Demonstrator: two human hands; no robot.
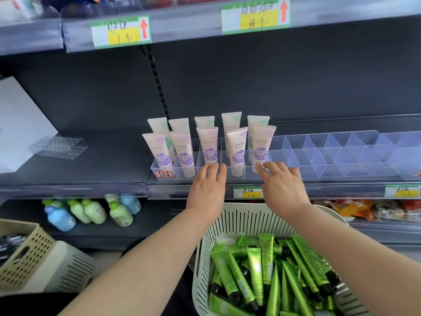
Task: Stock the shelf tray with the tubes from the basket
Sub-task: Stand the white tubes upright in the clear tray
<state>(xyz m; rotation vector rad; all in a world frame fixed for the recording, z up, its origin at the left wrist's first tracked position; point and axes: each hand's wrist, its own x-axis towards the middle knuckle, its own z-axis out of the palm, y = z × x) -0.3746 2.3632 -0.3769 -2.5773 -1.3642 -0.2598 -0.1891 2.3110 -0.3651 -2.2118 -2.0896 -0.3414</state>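
Left hand [206,188] and right hand [282,188] at the shelf tray [330,156]
Fingers outstretched, holding nothing, fingertips at its front wall; green tubes [262,270] lie heaped in the white basket [227,215] below.

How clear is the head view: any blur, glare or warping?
Head view: wide-angle bends the upper shelf edge; price tags there are smeared; the right cells of the tray wash out pale; green tubes are sharp, with bright sheen.
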